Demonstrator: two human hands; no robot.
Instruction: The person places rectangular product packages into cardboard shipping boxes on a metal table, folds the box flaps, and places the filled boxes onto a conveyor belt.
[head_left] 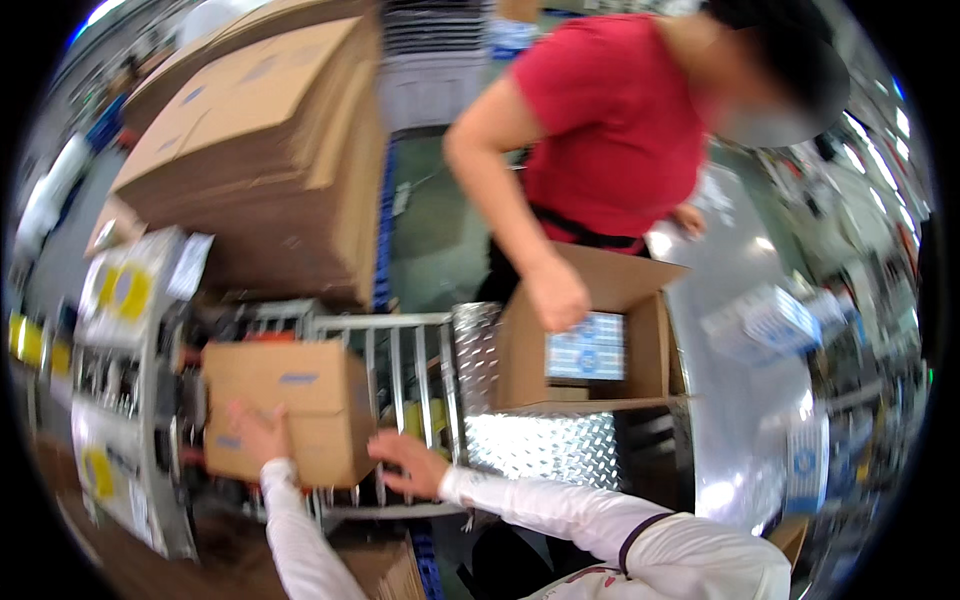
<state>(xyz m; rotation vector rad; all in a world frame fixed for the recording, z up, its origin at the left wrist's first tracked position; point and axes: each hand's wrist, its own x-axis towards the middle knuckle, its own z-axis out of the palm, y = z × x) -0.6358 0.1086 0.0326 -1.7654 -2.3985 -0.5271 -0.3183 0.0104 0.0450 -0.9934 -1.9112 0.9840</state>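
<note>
A closed brown cardboard box (pixel 325 385) sits at the left on a roller conveyor (pixel 425 375), at the mouth of a machine. My left hand (pixel 262 436) lies flat on its top with the fingers stretched out. Close to the box's right side is my right hand (pixel 412 464), fingers apart and holding nothing; whether its fingertips touch the cardboard I cannot tell. Farther right, an open carton (pixel 525 350) holds a white and blue package (pixel 590 346). A co-worker's hand (pixel 557 294) reaches into that carton.
A white-panelled machine (pixel 125 290) with yellow labels stands at the left end of the rollers. Flat cardboard (pixel 250 110) is stacked high behind. A diamond-plate surface (pixel 545 445) and a metal table (pixel 745 400) with white-blue packages (pixel 775 322) lie right. A co-worker in red (pixel 615 120) stands across.
</note>
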